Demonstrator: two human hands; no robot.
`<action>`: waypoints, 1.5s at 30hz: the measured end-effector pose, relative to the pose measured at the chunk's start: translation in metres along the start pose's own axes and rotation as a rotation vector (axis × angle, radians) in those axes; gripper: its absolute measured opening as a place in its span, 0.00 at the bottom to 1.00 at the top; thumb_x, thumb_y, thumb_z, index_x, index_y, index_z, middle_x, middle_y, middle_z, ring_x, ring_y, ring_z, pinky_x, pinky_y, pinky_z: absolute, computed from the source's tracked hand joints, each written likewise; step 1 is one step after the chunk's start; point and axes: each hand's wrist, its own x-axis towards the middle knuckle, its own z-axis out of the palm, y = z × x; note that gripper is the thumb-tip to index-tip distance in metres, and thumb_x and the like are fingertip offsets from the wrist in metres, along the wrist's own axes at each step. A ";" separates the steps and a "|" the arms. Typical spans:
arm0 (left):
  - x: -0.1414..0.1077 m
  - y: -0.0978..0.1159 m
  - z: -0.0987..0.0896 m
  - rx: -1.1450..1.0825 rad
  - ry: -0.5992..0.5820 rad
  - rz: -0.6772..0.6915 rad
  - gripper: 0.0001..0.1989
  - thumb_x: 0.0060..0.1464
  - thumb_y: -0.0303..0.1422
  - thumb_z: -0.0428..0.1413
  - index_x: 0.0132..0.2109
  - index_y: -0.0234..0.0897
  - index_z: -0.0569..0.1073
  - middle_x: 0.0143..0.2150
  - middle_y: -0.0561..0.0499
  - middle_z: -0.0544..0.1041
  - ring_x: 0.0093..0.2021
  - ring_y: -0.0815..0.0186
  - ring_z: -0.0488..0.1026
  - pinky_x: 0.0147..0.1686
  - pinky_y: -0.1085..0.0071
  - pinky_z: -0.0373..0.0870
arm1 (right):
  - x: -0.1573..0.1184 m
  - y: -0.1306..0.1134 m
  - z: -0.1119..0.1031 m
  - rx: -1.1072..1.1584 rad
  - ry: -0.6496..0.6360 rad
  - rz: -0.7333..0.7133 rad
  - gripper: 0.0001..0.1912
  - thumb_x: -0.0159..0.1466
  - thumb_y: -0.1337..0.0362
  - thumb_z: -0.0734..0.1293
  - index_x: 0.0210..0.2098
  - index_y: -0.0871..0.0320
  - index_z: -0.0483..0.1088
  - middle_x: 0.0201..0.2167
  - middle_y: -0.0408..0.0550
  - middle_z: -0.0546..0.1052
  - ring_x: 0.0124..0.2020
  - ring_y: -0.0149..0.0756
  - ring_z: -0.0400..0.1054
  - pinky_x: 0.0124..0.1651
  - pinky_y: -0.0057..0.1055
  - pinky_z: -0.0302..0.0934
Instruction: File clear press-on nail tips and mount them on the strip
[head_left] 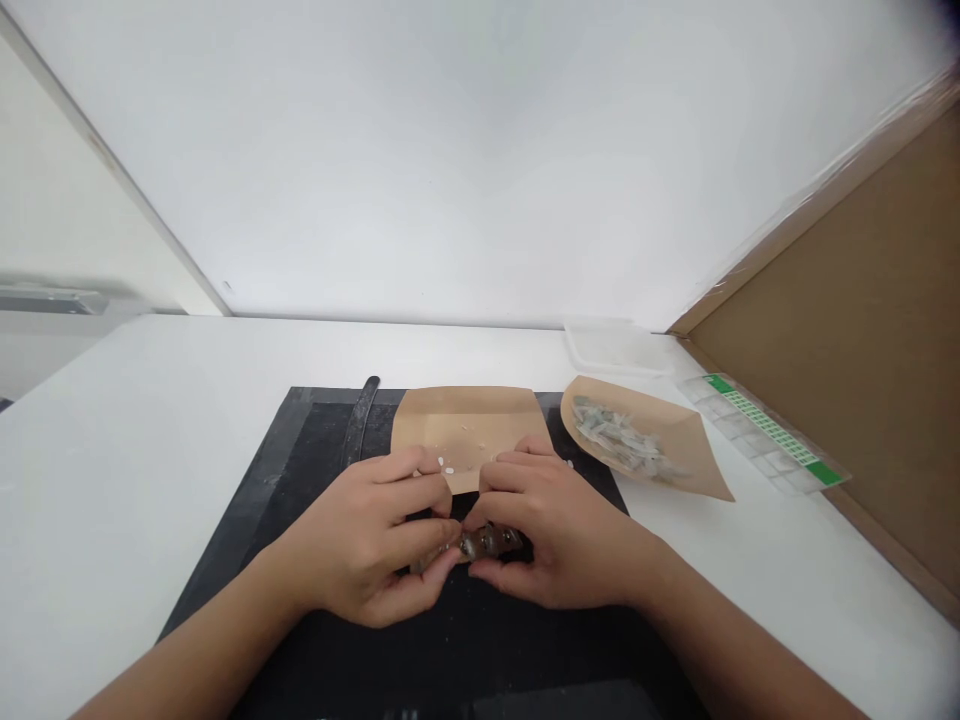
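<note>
Low over the black mat [450,650], my left hand [375,550] and my right hand [551,525] meet fingertip to fingertip. Between them is a small brownish, shiny strip [489,542] with several rounded bumps. My left thumb and index finger pinch its left end, while my right fingers and thumb curl around the right part. The fingers cover both ends, so its exact kind is unclear. Just beyond the hands lies an open brown paper tray [469,405] with tiny white pieces in it; my knuckles overlap its near edge.
A curved black file-like tool [361,420] lies left of the tray. At right, a second brown paper tray [701,460] holds a heap of translucent slivers [622,435]. Beyond are a clear plastic tray [619,345] and a compartmented clear case [772,430] with a green label.
</note>
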 end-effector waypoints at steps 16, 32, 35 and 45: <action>-0.001 -0.002 -0.002 0.171 0.157 0.080 0.06 0.52 0.20 0.59 0.37 0.32 0.76 0.28 0.48 0.77 0.30 0.63 0.70 0.34 0.60 0.73 | -0.003 0.001 -0.002 -0.051 -0.015 -0.032 0.10 0.65 0.57 0.75 0.42 0.54 0.75 0.39 0.42 0.73 0.38 0.34 0.67 0.46 0.36 0.51; 0.001 0.001 -0.004 0.163 0.179 0.094 0.06 0.51 0.20 0.58 0.35 0.33 0.76 0.27 0.48 0.77 0.28 0.63 0.70 0.33 0.60 0.74 | -0.003 0.000 -0.001 -0.085 -0.004 -0.096 0.09 0.66 0.58 0.74 0.38 0.56 0.73 0.40 0.44 0.74 0.38 0.34 0.67 0.43 0.35 0.53; 0.002 0.001 -0.005 0.167 0.181 0.088 0.06 0.51 0.21 0.58 0.35 0.34 0.76 0.27 0.49 0.77 0.28 0.63 0.71 0.33 0.60 0.74 | -0.003 -0.002 -0.002 -0.082 0.009 -0.108 0.08 0.67 0.59 0.73 0.37 0.56 0.73 0.40 0.44 0.74 0.38 0.33 0.67 0.43 0.35 0.53; 0.000 0.001 -0.004 0.170 0.168 0.086 0.06 0.52 0.21 0.58 0.36 0.34 0.76 0.28 0.48 0.78 0.28 0.63 0.72 0.34 0.59 0.75 | -0.002 -0.002 0.000 -0.066 0.046 -0.146 0.08 0.67 0.61 0.74 0.36 0.56 0.73 0.38 0.43 0.75 0.38 0.32 0.67 0.43 0.35 0.54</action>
